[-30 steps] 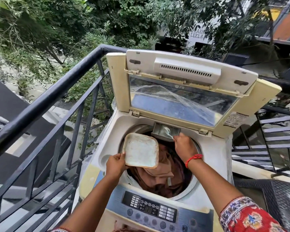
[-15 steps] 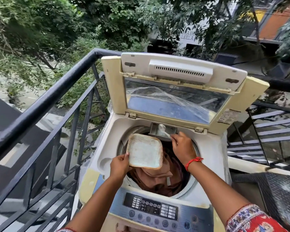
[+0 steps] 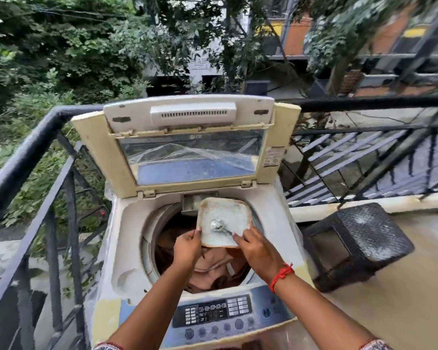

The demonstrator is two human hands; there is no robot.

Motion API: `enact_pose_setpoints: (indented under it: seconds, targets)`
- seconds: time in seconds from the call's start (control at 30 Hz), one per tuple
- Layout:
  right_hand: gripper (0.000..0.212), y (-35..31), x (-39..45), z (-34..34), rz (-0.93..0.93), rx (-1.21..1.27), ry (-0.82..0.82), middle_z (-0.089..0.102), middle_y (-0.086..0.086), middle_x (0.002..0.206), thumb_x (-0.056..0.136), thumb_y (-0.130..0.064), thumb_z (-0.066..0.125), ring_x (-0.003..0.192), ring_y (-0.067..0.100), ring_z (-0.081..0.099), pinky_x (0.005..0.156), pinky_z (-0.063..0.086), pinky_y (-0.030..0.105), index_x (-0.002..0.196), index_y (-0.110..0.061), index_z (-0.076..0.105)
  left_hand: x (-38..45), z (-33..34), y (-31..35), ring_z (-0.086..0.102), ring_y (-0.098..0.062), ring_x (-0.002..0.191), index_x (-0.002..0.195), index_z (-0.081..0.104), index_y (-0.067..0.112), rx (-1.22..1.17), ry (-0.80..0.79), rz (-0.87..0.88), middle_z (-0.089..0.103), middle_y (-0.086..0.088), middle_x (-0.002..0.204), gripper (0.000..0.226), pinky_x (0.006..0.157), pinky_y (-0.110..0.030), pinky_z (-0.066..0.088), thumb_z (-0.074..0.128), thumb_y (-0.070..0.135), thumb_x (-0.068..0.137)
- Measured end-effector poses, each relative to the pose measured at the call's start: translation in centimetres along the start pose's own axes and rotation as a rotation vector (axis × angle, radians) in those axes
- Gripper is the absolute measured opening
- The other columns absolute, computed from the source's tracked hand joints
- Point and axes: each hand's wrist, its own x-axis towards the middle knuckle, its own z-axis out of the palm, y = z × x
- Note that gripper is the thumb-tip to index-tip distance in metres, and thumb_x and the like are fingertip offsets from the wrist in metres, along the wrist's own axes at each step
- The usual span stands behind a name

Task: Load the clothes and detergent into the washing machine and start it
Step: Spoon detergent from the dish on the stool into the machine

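Note:
A top-loading washing machine (image 3: pixel 127 238) stands with its lid (image 3: pixel 187 117) raised. Brown clothes (image 3: pixel 213 269) fill the drum. My left hand (image 3: pixel 187 245) holds a square whitish dish (image 3: pixel 232 210) over the drum by its left edge. My right hand (image 3: pixel 254 251) grips a metal spoon (image 3: pixel 216 225) whose bowl rests in the dish. The open detergent drawer (image 3: pixel 191 204) sits at the drum's back rim, partly hidden by the dish. The control panel (image 3: pixel 213 315) is at the front.
A black metal railing (image 3: pixel 25 162) runs along the left and behind the machine. A dark wicker stool (image 3: pixel 359 238) stands on the balcony floor to the right. Trees and buildings lie beyond.
My right hand came back from the detergent drawer and brought the spoon down into the dish. The dish shifted right and toward the drawer. The view swung right.

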Motion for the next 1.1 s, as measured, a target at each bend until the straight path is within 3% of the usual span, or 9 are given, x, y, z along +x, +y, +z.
enact_pose_setpoints:
  seconds: [0.1, 0.23, 0.47, 0.57, 0.7, 0.8, 0.9, 1.03, 1.1]
  targets:
    - [0.022, 1.0, -1.0, -0.4, 0.268, 0.113, -0.031, 0.049, 0.000, 0.079, 0.092, -0.024, 0.053, 0.078, 0.016, 0.050, 0.067, 0.051, 0.038, 0.100, -0.013, 0.070, -0.4, 1.3, 0.6, 0.060, -0.013, 0.054, 0.072, 0.069, 0.008, -0.047, -0.058, -0.002, 0.062, -0.006, 0.062, 0.036, 0.058, -0.027, 0.055, 0.053, 0.028, 0.098]
    - [0.017, 1.2, -2.7, -2.0, 0.369, 0.054, 0.019, 0.058, -0.005, 0.084, 0.081, -0.022, 0.071, 0.082, 0.020, 0.052, 0.061, 0.048, 0.035, 0.097, -0.028, 0.072, -1.0, 3.0, 1.0, 0.055, -0.002, 0.043, 0.076, 0.065, 0.005, -0.031, -0.139, 0.035, 0.059, -0.002, 0.056, 0.032, 0.039, -0.016, 0.043, 0.050, 0.022, 0.099]
    - [0.008, 3.7, -7.1, -4.3, 0.713, 0.091, 0.233, 0.060, 0.001, 0.093, 0.081, -0.021, 0.074, 0.090, 0.022, 0.051, 0.077, 0.052, 0.034, 0.088, -0.021, 0.076, -1.2, 8.6, 1.0, 0.055, -0.026, 0.071, 0.069, 0.070, 0.014, -0.020, -0.343, 0.012, 0.061, -0.016, 0.071, 0.037, 0.070, -0.041, 0.046, 0.058, 0.042, 0.090]
    - [0.011, 5.4, -9.1, -5.7, 0.948, 0.193, 0.403, 0.058, 0.004, 0.104, 0.082, -0.015, 0.072, 0.096, 0.016, 0.054, 0.087, 0.047, 0.024, 0.093, -0.015, 0.075, -2.7, 11.7, 2.6, 0.057, -0.015, 0.055, 0.073, 0.064, 0.007, -0.005, -0.412, 0.019, 0.061, -0.004, 0.058, 0.036, 0.058, -0.029, 0.049, 0.056, 0.034, 0.095]
    - [0.018, 8.5, -12.3, -7.8, 1.284, 0.535, 0.646, 0.069, 0.010, 0.089, 0.082, 0.000, 0.070, 0.069, -0.007, 0.064, 0.065, 0.045, 0.001, 0.100, -0.001, 0.071, -4.4, 17.4, 4.5, 0.062, -0.011, 0.055, 0.078, 0.062, 0.004, 0.070, -0.528, 0.059, 0.061, -0.005, 0.063, 0.030, 0.052, -0.023, 0.052, 0.048, 0.017, 0.100]
    - [0.019, 11.9, -15.7, -8.2, 1.448, 0.622, 0.728, 0.071, 0.010, 0.084, 0.081, -0.003, 0.073, 0.062, -0.010, 0.062, 0.066, 0.051, 0.007, 0.100, -0.002, 0.071, -5.2, 22.6, 4.9, 0.058, 0.000, 0.042, 0.085, 0.058, 0.000, 0.113, -0.594, 0.039, 0.056, -0.009, 0.065, 0.022, 0.046, -0.014, 0.050, 0.047, 0.011, 0.100]
    - [0.026, 15.3, -18.4, -9.0, 1.638, 0.764, 0.813, 0.072, 0.004, 0.078, 0.077, -0.014, 0.078, 0.066, 0.010, 0.066, 0.068, 0.057, 0.030, 0.102, -0.008, 0.072, -5.8, 27.5, 5.2, 0.060, -0.002, 0.042, 0.085, 0.062, -0.004, 0.202, -0.677, 0.079, 0.062, -0.018, 0.070, 0.032, 0.045, -0.017, 0.050, 0.048, 0.020, 0.101]
    - [0.015, 20.1, -21.7, -9.3, 1.759, 0.984, 0.920, 0.066, 0.007, 0.072, 0.080, -0.001, 0.073, 0.042, 0.000, 0.053, 0.039, 0.042, 0.015, 0.093, -0.008, 0.071, -5.5, 34.4, 5.2, 0.063, -0.014, 0.056, 0.098, 0.062, -0.012, 0.244, -0.748, 0.028, 0.065, -0.022, 0.082, 0.042, 0.044, -0.018, 0.048, 0.049, 0.027, 0.100]
    - [0.016, 22.9, -23.5, -8.5, 1.799, 0.969, 0.922, 0.067, 0.008, 0.072, 0.078, -0.004, 0.076, 0.041, 0.000, 0.050, 0.039, 0.039, 0.016, 0.093, -0.006, 0.073, -4.9, 38.3, 5.0, 0.060, -0.019, 0.065, 0.104, 0.060, -0.014, 0.251, -0.788, -0.024, 0.062, -0.023, 0.090, 0.045, 0.045, -0.018, 0.049, 0.050, 0.029, 0.099]
